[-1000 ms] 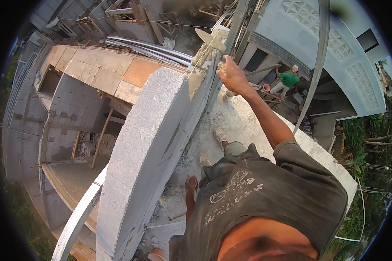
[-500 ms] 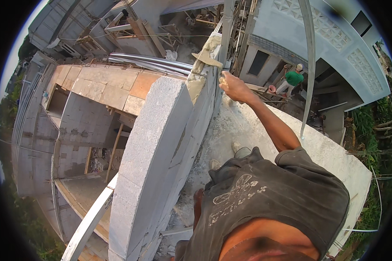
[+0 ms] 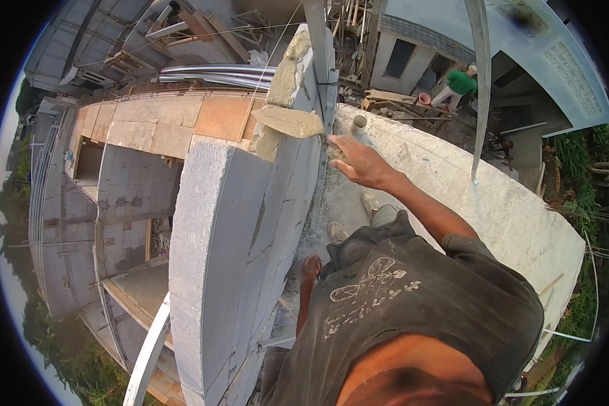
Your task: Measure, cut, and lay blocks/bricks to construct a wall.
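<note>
My right hand point(image 3: 364, 162) reaches out over the far part of the block wall. Its fingers are closed round the mortar-smeared handle of a trowel, largely hidden by the hand. The trowel blade point(image 3: 287, 122), caked with mortar, lies across the wall top. Below the blade, pale mortar point(image 3: 266, 143) clings to the end of the near light-grey block point(image 3: 199, 196). More mortar point(image 3: 287, 78) coats the block beyond. Low beside my body hangs my left hand point(image 3: 310, 266), in shadow; its fingers look curled, and what they hold, if anything, is not clear.
A metal post point(image 3: 321, 64) rises by the wall's far end. On the concrete slab point(image 3: 446, 162) stands a short pipe stub point(image 3: 359, 123). Left of the wall is a drop to rooms below. A person in green point(image 3: 461, 82) works lower down. A white beam point(image 3: 147, 355) leans at lower left.
My right hand has come nearer with the trowel, whose blade has moved left and down over the block joint. My view has shifted, showing more of my left hand.
</note>
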Motion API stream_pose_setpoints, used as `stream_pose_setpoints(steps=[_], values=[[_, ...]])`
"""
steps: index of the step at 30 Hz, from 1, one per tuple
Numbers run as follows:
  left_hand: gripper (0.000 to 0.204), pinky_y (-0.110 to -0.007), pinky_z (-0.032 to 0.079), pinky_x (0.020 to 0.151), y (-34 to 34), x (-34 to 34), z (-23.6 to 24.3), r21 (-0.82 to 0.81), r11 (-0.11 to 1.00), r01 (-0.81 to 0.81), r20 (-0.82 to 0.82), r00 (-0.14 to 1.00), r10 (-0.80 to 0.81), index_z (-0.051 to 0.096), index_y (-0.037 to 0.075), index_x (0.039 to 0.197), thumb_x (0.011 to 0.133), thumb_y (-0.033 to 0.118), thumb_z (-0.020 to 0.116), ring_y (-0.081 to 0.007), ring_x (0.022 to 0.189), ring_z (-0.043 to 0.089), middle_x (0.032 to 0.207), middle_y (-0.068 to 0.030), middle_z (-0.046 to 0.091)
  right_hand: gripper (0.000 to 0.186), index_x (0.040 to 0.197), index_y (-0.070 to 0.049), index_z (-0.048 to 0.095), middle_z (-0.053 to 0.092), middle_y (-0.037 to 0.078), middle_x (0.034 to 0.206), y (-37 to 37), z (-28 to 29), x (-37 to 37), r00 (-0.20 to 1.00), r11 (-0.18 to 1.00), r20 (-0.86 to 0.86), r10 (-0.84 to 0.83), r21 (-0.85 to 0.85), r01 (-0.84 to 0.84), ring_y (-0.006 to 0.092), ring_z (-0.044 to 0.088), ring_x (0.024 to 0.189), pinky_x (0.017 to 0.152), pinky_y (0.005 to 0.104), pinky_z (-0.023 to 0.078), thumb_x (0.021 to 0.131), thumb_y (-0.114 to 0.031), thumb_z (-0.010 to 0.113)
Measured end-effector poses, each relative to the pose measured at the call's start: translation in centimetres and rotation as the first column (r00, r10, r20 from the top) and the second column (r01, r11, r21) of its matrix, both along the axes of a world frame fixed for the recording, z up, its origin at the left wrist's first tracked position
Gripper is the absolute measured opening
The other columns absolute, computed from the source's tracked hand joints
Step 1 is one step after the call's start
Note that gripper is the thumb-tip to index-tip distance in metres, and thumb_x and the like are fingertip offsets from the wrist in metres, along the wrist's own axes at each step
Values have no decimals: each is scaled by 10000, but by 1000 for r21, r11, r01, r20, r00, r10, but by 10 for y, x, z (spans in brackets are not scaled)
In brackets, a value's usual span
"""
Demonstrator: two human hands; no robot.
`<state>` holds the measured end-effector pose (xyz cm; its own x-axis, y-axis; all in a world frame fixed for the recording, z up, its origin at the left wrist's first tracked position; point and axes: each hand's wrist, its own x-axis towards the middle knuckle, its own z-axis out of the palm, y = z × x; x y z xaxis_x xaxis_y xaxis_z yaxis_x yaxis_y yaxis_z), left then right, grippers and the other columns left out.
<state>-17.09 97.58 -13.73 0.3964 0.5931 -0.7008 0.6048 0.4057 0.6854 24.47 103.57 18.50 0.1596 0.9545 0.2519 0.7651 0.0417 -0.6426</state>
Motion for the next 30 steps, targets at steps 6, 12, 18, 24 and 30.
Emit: stream_pose_setpoints(steps=[6,12,18,24,30], values=[[383,-263,460,752,-38,-17,-20,-130,989,-67,-62,996,59,672,8,1052,921,361,601,-112,817,589,879,-46,662,546,1350,-98,446,561,151,1248,-26,-33,-28,998,993,-51,27,-109,-33,351,587,1095,830,423,543,855,-146,671],[369,-251,441,675,-55,-3,-19,-36,995,-96,-43,995,94,671,12,1033,927,354,586,-91,736,566,809,-28,643,485,1328,-28,458,614,159,1107,-78,-25,20,988,985,-83,128,-104,-136,289,648,958,713,365,558,901,-184,629],[319,-232,358,525,-21,13,16,367,878,309,31,939,-343,659,24,976,939,324,557,-56,563,478,649,14,564,471,1269,32,468,596,79,885,-10,28,0,104,917,-994,-44,-82,-391,103,569,554,532,256,511,1027,-369,423],[280,-233,338,501,-5,37,90,-52,987,-151,141,977,157,644,36,950,948,300,551,-66,511,446,595,20,528,490,1262,11,484,584,43,817,43,31,-22,28,854,-989,-143,-137,-501,70,539,497,415,222,463,1040,-409,363],[302,-245,382,523,-32,-5,71,56,995,-83,26,996,82,653,48,993,944,332,563,-77,579,498,684,7,568,526,1273,22,497,595,33,801,-81,24,19,58,784,-932,-358,-334,-523,68,526,469,408,198,454,1029,-433,399]])
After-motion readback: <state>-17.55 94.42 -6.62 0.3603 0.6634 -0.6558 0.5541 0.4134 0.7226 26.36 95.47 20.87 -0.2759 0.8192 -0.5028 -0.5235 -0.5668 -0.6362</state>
